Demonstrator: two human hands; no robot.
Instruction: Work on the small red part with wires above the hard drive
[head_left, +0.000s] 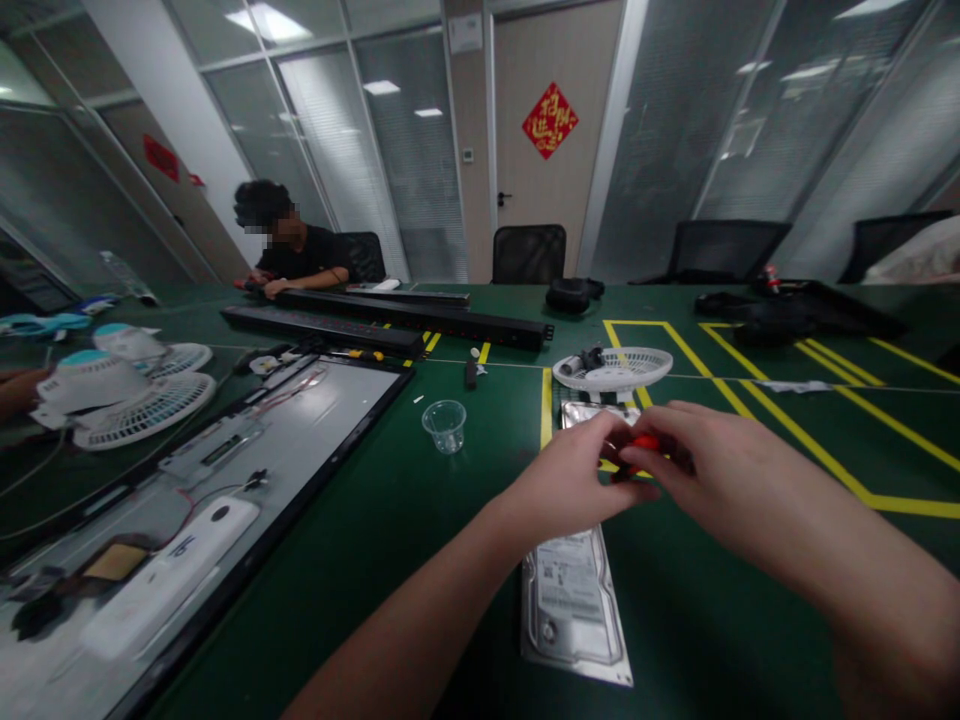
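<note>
My right hand (705,450) pinches a small red-and-black tool (643,443); its exact kind is mostly hidden by my fingers. Close against it, my left hand (574,480) has its thumb and fingers closed around the other end, and what lies between them does not show. Both hands are held above a silver hard drive (574,610) with a printed label, lying flat on the green table. Past my fingers, part of a second silver metal piece (589,412) shows on the table.
A clear plastic cup (445,428) stands left of my hands. Behind them lies a white fan grille (619,372) with small parts. A large opened panel (300,430) with a white power strip (176,575) fills the left. Long black bars (420,318) lie farther back, near a seated person (300,245).
</note>
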